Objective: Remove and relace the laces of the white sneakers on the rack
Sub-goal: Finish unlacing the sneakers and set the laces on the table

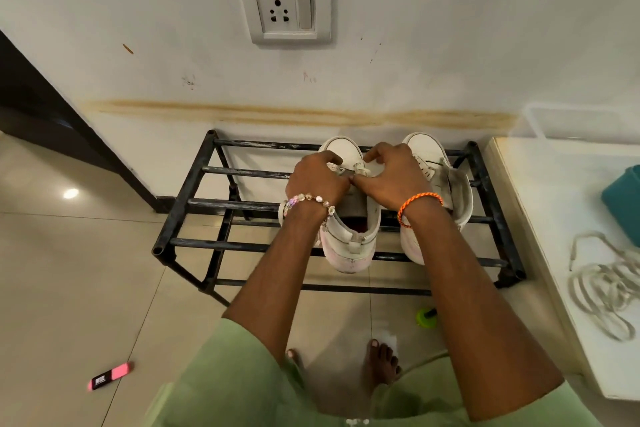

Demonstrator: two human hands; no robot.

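White sneakers stand side by side on the top bars of a black metal rack (194, 204) set against the wall, toes toward the wall. Both hands work over the left sneaker (349, 239). The left hand (317, 180), with a beaded bracelet at its wrist, has its grip curled narrow, fingers pinching the lace (360, 168) at the eyelets on its side. The right hand (391, 177), with an orange cord bracelet, has its grip likewise closed, thumb and fingers pinching the same lace near the tongue. The thumbs of the two hands nearly touch over the middle of the shoe. The right sneaker (450, 184) sits just beside, partly hidden behind the right wrist; whether it carries a lace cannot be told. A loose white lace (602, 288) lies coiled on the pale table (540, 218) to the right of the rack, near a teal container (623, 201). A pink object (110, 375) lies on the tiled floor at lower left.
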